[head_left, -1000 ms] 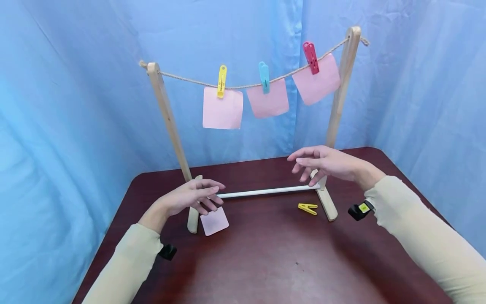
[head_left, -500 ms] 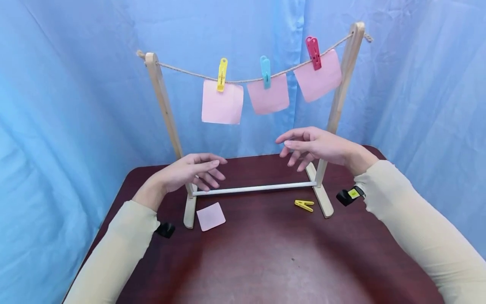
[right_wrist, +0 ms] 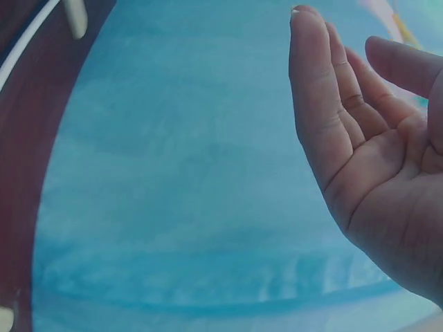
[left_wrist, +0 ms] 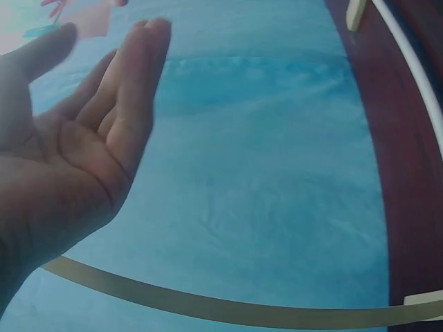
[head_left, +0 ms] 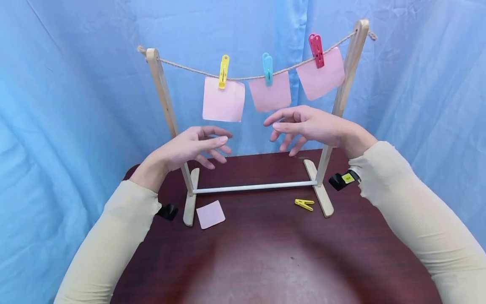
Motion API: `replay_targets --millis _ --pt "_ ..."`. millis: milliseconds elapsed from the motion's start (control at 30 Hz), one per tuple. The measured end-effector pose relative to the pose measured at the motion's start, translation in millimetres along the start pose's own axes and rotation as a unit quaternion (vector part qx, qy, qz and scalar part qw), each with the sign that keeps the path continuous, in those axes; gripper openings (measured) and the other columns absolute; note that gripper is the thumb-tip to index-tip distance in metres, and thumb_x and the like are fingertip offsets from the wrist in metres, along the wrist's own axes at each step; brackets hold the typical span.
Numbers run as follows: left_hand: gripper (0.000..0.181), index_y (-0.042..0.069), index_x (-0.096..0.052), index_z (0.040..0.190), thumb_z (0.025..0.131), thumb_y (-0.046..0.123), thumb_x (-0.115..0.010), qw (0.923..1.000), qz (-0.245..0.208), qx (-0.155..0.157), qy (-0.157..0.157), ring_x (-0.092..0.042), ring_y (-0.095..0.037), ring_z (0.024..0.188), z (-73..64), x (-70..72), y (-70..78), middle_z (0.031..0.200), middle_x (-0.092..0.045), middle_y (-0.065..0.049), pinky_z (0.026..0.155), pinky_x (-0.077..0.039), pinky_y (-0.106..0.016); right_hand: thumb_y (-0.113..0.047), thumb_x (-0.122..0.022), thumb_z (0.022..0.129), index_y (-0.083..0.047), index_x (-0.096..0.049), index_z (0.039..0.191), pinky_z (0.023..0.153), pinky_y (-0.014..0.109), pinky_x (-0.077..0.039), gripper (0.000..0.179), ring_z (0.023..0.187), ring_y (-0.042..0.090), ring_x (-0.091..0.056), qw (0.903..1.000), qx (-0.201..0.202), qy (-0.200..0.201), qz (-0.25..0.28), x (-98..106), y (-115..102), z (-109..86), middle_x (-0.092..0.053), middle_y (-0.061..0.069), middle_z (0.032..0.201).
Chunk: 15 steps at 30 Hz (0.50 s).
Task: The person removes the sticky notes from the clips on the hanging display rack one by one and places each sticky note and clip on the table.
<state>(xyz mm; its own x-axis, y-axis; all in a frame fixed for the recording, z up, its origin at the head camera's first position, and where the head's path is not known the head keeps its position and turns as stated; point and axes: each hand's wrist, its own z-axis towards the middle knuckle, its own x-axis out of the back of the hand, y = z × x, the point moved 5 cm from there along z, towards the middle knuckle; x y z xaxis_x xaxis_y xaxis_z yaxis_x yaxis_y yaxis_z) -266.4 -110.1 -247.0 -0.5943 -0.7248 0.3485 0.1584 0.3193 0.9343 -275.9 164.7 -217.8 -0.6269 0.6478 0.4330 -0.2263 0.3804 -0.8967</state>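
Note:
Three pink paper squares hang from a rope (head_left: pixel 182 67) between two wooden posts. A yellow clothespin (head_left: pixel 224 71) holds the left paper (head_left: pixel 223 103), a light blue clothespin (head_left: pixel 267 69) the middle paper (head_left: pixel 270 95), and a red clothespin (head_left: pixel 317 50) the right paper (head_left: pixel 322 78). My left hand (head_left: pixel 193 147) is raised by the left post, below the left paper, holding nothing. Just under the middle and right papers is my right hand (head_left: pixel 309 126), also holding nothing. Both have relaxed, slightly bent fingers; each bare palm shows in its wrist view.
Another pink paper square (head_left: pixel 210 215) lies on the dark red table (head_left: pixel 258 245) by the rack's left foot (head_left: pixel 190 207). A loose yellow clothespin (head_left: pixel 304 204) lies near the right foot (head_left: pixel 322 200). A white bar (head_left: pixel 254 187) joins the posts low down. Blue curtains (head_left: pixel 76 105) surround the table.
Both hands have risen from near the table toward the hanging papers, staying unloaded. The view has shifted slightly; papers and clothespins keep their places.

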Motion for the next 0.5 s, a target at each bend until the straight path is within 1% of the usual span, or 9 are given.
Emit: replay_targets --millis 100,200,333,500 --pt "0.052 0.009 -0.053 0.143 0.101 0.040 -0.062 0.9989 -0.012 -0.013 0.043 -0.071 -0.031 0.104 -1.6 5.7 9.9 0.122 -0.070 -0.015 0.080 -0.060 -0.047 -0.028 -0.058 0.106 -0.014 -0.054 0.143 0.077 0.054 -0.060 0.040 0.092 0.040 -0.069 0.9997 0.023 0.003 -0.002 -3.5 -17.5 -1.1 -0.063 0.021 0.122" --pt "0.050 0.008 -0.054 0.139 0.101 0.040 -0.062 0.9967 -0.028 -0.021 0.073 -0.072 -0.028 0.101 -2.5 9.9 17.2 0.122 -0.070 -0.016 0.079 -0.060 -0.046 -0.030 -0.058 0.105 -0.017 -0.053 0.144 0.077 0.054 -0.060 0.041 0.092 0.041 -0.069 0.9990 0.044 0.008 -0.002 -6.6 -33.1 -0.4 -0.063 0.022 0.122" --pt "0.045 0.008 -0.056 0.133 0.103 0.041 -0.059 0.9941 -0.048 -0.036 0.091 -0.073 -0.028 0.099 -2.4 13.5 24.0 0.122 -0.070 -0.016 0.075 -0.061 -0.043 -0.030 -0.058 0.105 -0.022 -0.047 0.149 0.075 0.053 -0.060 0.046 0.089 0.041 -0.069 0.9969 0.076 0.013 0.016 -9.5 -52.2 5.1 -0.063 0.023 0.122" --pt "0.043 0.009 -0.059 0.133 0.103 0.040 -0.058 0.9911 -0.079 -0.053 0.094 -0.074 -0.029 0.097 -0.9 15.1 30.3 0.119 -0.072 -0.013 0.067 -0.060 -0.038 -0.026 -0.055 0.106 -0.021 -0.037 0.154 0.072 0.051 -0.061 0.052 0.080 0.036 -0.070 0.9906 0.116 0.009 0.071 -12.0 -74.1 16.0 -0.063 0.025 0.118"
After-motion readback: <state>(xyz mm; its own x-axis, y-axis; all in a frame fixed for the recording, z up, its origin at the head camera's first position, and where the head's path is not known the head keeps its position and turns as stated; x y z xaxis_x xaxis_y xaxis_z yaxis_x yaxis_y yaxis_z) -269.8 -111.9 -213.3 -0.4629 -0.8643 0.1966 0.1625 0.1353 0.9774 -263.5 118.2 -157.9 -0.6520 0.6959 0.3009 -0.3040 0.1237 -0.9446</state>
